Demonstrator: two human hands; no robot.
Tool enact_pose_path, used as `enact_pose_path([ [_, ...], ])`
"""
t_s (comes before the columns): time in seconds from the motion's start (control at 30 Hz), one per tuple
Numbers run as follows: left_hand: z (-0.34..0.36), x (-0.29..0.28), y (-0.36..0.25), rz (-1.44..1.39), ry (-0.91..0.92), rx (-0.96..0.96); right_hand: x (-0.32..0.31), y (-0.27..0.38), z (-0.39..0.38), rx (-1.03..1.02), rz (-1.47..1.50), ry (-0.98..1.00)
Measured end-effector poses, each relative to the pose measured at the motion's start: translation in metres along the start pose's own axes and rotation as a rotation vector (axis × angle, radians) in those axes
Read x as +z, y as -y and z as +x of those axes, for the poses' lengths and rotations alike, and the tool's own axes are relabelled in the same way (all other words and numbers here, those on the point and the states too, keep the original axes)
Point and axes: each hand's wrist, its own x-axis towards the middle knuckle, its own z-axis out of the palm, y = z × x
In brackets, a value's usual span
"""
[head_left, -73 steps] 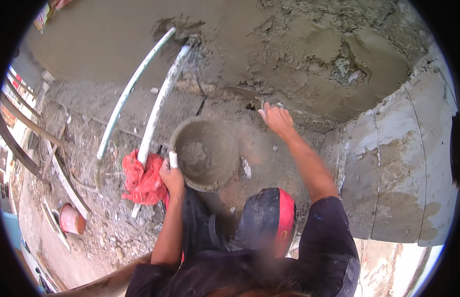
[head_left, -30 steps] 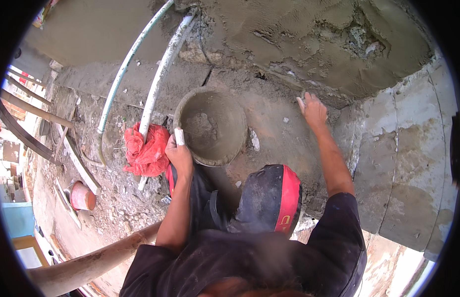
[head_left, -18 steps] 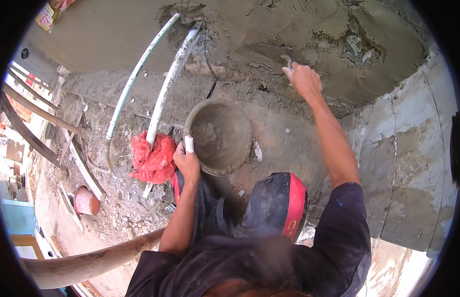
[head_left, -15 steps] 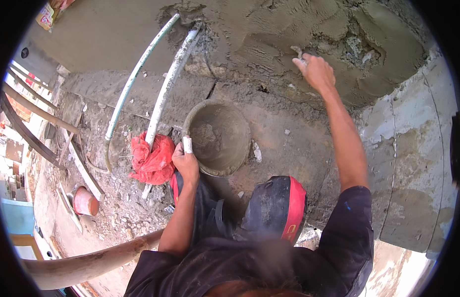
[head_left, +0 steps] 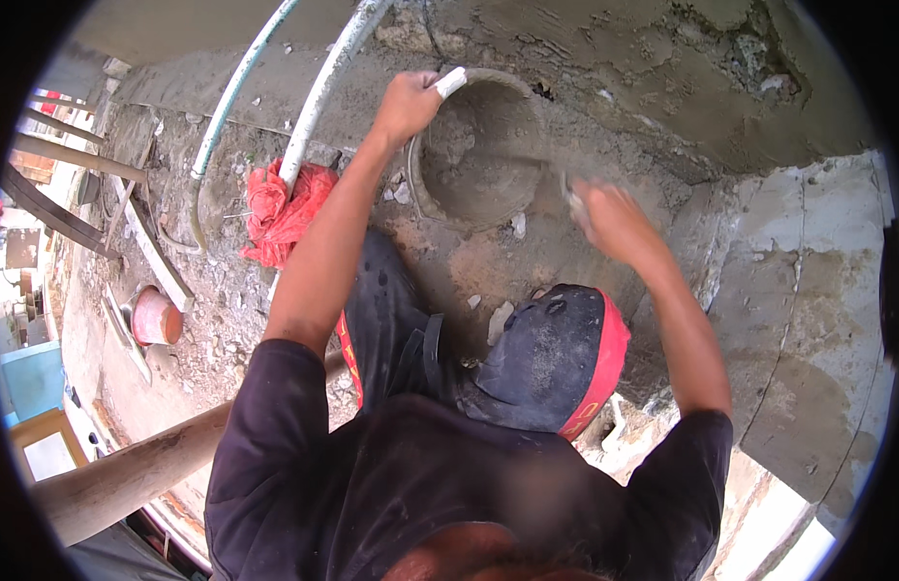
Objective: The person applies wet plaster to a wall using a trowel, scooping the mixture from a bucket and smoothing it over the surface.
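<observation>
A round bucket (head_left: 422, 194), coated in grey mortar inside, stands ahead of me at the foot of the wall. At its far left rim, my left hand (head_left: 409, 105) is closed on the edge, beside a white strip (head_left: 451, 82) whose kind I cannot make out. My right hand (head_left: 609, 218) is just right of the bucket, closed around the handle of a trowel (head_left: 512, 155). The trowel's blade is smeared by motion and reaches over the bucket's opening. Wet mortar (head_left: 653, 73) covers the wall beyond, with a rough hollow (head_left: 759, 63) at right.
Two pipes, one pale green (head_left: 238, 87) and one white (head_left: 328, 87), rise left of the bucket. A red plastic bag (head_left: 287, 213) wraps the white pipe's lower part. Further left are a pinkish pot (head_left: 157, 318) and wooden strips. A thick pole (head_left: 149, 465) crosses at lower left.
My right hand has come from the wall back to the bucket with the trowel. The bucket has shifted right and away, my left hand still on its rim. The view has tipped nearer.
</observation>
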Motion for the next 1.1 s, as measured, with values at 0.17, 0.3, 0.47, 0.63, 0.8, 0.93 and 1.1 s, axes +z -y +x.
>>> enact_pose_path([
  [0.17,0.011,0.012,-0.023,0.122,0.258,0.118,0.053,0.053,0.05,0.038,-0.227,-0.132],
  [0.3,0.014,0.005,-0.018,0.166,0.169,0.052,0.071,0.059,0.033,-0.291,-0.329,0.025],
  [0.47,-0.01,0.031,-0.042,0.211,0.053,0.097,0.045,0.028,0.048,-0.027,-0.265,-0.21],
  [0.63,-0.009,0.021,-0.036,0.215,-0.033,0.069,0.049,0.032,0.03,-0.143,-0.215,0.063],
  [0.8,-0.01,0.031,-0.061,0.234,-0.038,0.121,0.026,0.011,0.056,0.038,-0.23,-0.096],
  [0.93,-0.01,0.042,-0.047,0.136,-0.031,0.145,0.082,0.019,0.051,-0.047,-0.077,0.093],
  [1.1,-0.023,0.046,-0.01,-0.025,0.054,0.166,0.071,0.029,0.062,0.2,0.966,0.596],
])
